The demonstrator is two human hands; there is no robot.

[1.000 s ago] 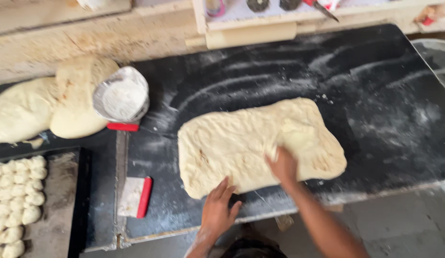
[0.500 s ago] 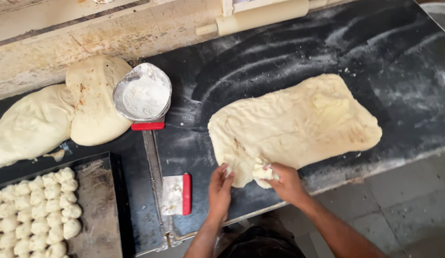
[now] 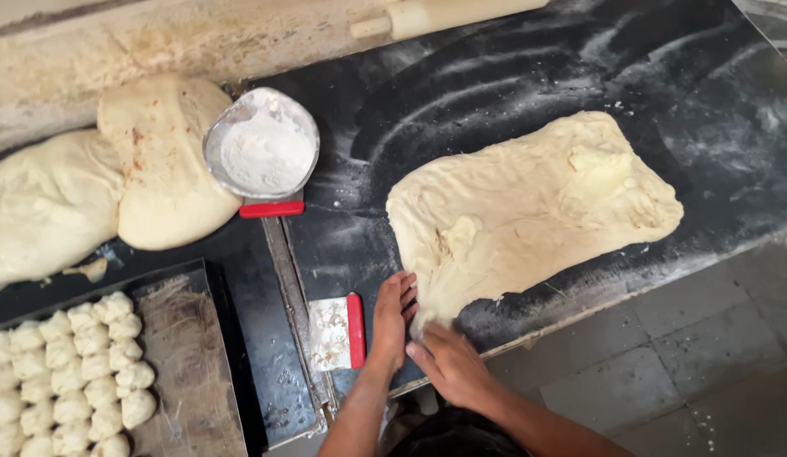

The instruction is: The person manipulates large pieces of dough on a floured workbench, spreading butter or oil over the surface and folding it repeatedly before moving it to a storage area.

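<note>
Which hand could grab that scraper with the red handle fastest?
Probably the left hand: it lies flat right beside the scraper. The right hand is farther away, touching the dough sheet.

Both hands, left and right, pressed flat at the near corner of the dough sheet on the dark table. A scraper lay just beside the left hand.
</note>
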